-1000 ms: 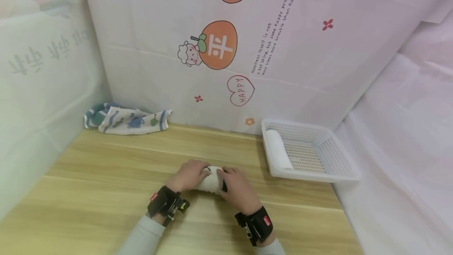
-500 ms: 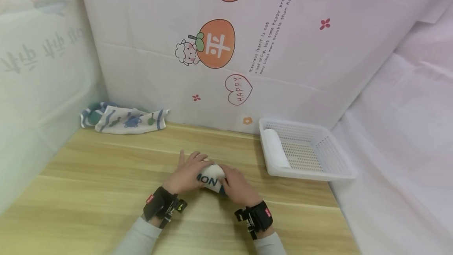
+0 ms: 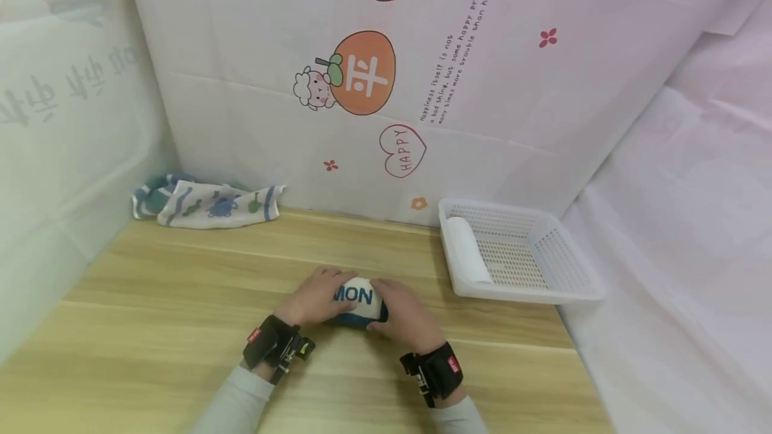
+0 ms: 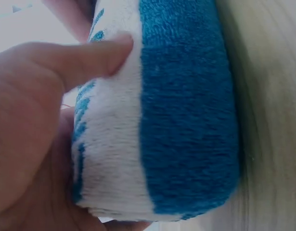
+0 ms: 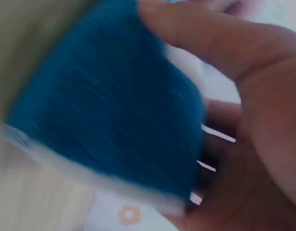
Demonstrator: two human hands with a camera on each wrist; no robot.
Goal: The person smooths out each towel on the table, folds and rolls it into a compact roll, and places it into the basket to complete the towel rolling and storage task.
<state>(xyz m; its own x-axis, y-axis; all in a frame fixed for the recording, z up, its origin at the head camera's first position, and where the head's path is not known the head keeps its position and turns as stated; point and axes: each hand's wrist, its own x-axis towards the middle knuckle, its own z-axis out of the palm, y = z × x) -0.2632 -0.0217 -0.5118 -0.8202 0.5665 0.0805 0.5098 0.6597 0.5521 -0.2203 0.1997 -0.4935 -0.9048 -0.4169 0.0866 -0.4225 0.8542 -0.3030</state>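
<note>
A rolled towel [image 3: 360, 292], white with a blue band and dark blue letters, lies on the wooden table between my two hands. From its left end my left hand [image 3: 316, 296] grips it; in the left wrist view the thumb [image 4: 97, 60] presses the white terry beside the blue band [image 4: 188, 120]. At the other end my right hand [image 3: 411, 317] holds the roll. Seen from the right wrist, the thumb [image 5: 196, 29] lies over the towel's blue part [image 5: 114, 101] and the fingers are behind it, partly hidden and blurred.
A white plastic basket [image 3: 531, 296] stands at the back right with a white roll [image 3: 467, 252] along its left side. Crumpled at the back left is a patterned cloth [image 3: 218, 206]. Printed sheets [image 3: 482, 166] wall in the table's back and sides.
The towel has turned between my hands: letters came into view, then the blue band below them. The left fingers, spread half a second ago, are back down on it.
</note>
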